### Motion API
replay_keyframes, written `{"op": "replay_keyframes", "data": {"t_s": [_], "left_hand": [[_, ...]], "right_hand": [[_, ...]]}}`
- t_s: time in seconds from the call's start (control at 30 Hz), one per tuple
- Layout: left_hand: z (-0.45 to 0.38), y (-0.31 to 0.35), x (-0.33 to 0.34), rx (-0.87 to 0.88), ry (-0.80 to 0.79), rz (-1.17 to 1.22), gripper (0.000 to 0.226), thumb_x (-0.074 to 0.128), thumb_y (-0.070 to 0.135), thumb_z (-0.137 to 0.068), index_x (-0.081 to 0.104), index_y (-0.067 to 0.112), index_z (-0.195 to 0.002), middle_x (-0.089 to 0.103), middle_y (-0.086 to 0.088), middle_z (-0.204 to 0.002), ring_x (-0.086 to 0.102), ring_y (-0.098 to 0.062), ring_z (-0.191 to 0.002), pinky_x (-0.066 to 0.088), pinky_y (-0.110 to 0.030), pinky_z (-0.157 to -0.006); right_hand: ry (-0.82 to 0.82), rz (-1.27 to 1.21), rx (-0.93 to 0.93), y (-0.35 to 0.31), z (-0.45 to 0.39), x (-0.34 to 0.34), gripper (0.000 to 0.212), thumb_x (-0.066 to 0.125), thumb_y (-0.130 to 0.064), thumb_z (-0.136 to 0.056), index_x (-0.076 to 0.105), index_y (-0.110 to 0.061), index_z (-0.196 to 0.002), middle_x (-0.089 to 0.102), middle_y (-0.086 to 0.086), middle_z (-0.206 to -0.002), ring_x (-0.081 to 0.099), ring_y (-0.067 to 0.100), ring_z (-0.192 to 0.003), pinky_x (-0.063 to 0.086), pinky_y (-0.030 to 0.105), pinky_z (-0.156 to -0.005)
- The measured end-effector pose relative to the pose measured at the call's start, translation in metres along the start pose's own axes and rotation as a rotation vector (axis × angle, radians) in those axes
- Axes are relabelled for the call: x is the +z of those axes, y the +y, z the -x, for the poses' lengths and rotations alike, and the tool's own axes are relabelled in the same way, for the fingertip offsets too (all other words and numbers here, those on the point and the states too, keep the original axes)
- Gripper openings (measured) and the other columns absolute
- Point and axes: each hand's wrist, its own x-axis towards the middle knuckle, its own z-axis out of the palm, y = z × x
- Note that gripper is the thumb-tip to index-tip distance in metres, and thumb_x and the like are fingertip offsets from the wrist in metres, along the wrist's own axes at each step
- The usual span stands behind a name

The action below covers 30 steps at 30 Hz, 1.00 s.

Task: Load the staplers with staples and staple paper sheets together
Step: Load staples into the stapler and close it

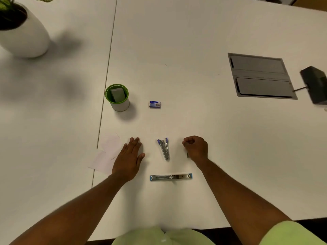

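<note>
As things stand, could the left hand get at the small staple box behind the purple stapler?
Probably yes. The left hand lies flat on the table, the staple box sits farther back and slightly right, and only bare table lies between them; the green cup stands off to the side.

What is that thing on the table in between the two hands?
In the head view, a small purple-handled metal stapler, hinged open, lies on the white table between the flat left hand and the curled right hand.

Right hand (pixel 195 147) hides its contents.
</note>
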Motion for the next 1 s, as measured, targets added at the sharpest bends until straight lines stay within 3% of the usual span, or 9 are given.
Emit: {"op": "replay_keyframes", "data": {"t_s": [0.13, 0.27, 0.47, 0.63, 0.77, 1.0], "left_hand": [[0.031, 0.005, 0.013, 0.038, 0.027, 0.050, 0.051, 0.039, 0.038, -0.106, 0.041, 0.014, -0.151, 0.028, 0.004, -0.163, 0.010, -0.010, -0.153, 0.010, -0.030, -0.125], [0.055, 0.014, 0.022, 0.059, 0.074, 0.059, 0.060, 0.030, 0.052, -0.101, 0.048, 0.016, -0.146, 0.036, 0.006, -0.159, 0.019, -0.010, -0.152, 0.017, -0.032, -0.125], [0.081, 0.031, 0.038, 0.065, 0.157, 0.080, 0.051, 0.069, 0.042, -0.090, 0.059, 0.016, -0.133, 0.052, 0.004, -0.148, 0.038, -0.014, -0.145, 0.035, -0.033, -0.117], [0.085, 0.049, 0.049, -0.045, 0.166, 0.097, 0.054, 0.080, 0.026, -0.082, 0.062, 0.013, -0.131, 0.059, -0.003, -0.134, 0.056, -0.024, -0.126, 0.046, -0.033, -0.103], [0.082, 0.061, 0.051, -0.099, 0.193, 0.120, 0.053, 0.080, 0.023, -0.082, 0.062, 0.013, -0.130, 0.059, -0.003, -0.121, 0.055, -0.024, -0.110, 0.050, -0.034, -0.092], [0.075, 0.073, 0.055, -0.134, 0.135, 0.144, 0.045, 0.080, 0.018, -0.081, 0.066, 0.014, -0.124, 0.057, -0.001, -0.114, 0.052, -0.023, -0.107, 0.049, -0.030, -0.085]], "right_hand": [[0.011, 0.076, -0.006, 0.023, 0.021, -0.006, 0.011, 0.073, -0.020, -0.083, 0.074, -0.021, -0.094, 0.074, -0.003, -0.089, 0.070, 0.017, -0.086, 0.053, 0.027, -0.080], [0.025, 0.110, -0.055, 0.036, 0.033, -0.010, 0.016, 0.074, -0.019, -0.082, 0.072, -0.021, -0.097, 0.069, -0.005, -0.089, 0.065, 0.014, -0.085, 0.052, 0.027, -0.080], [-0.003, 0.172, -0.094, 0.049, 0.031, -0.016, 0.022, 0.077, -0.029, -0.084, 0.064, -0.022, -0.101, 0.063, -0.004, -0.090, 0.062, 0.016, -0.089, 0.048, 0.027, -0.078], [-0.067, 0.172, -0.107, 0.056, 0.024, -0.013, 0.035, 0.083, -0.037, -0.076, 0.060, -0.021, -0.098, 0.063, -0.007, -0.084, 0.059, 0.015, -0.086, 0.045, 0.026, -0.076], [-0.071, 0.196, -0.102, 0.061, 0.022, -0.013, 0.033, 0.083, -0.037, -0.076, 0.060, -0.018, -0.091, 0.064, -0.005, -0.085, 0.062, 0.020, -0.092, 0.046, 0.028, -0.077], [-0.101, 0.239, -0.077, 0.061, 0.017, -0.014, 0.033, 0.081, -0.038, -0.078, 0.062, -0.016, -0.094, 0.068, 0.001, -0.099, 0.062, 0.022, -0.099, 0.043, 0.027, -0.078]]}}
